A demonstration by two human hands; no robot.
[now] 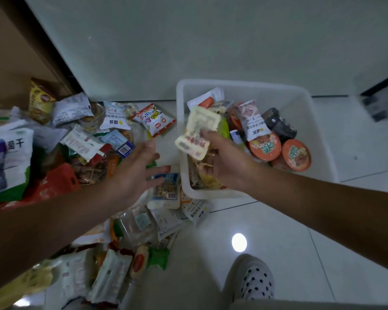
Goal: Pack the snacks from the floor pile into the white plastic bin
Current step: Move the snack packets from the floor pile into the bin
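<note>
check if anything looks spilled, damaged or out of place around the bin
Nothing looks spilled or torn. The white plastic bin stands upright, holding orange noodle bowls and packets. The right hand holds a pale yellow packet over it; the open left hand hovers above the floor pile, simply unsorted.

Not much is actually readable here. The big white bag point(8, 157) at the left edge of the pile has "干" printed large, next to another character cut off by purple artwork. A small white packet point(115, 118) in the pile shows "盛且" upside down, and the white packet point(253, 124) standing in the bin has it too, plus a "5". Everything else is too blurry.
</note>
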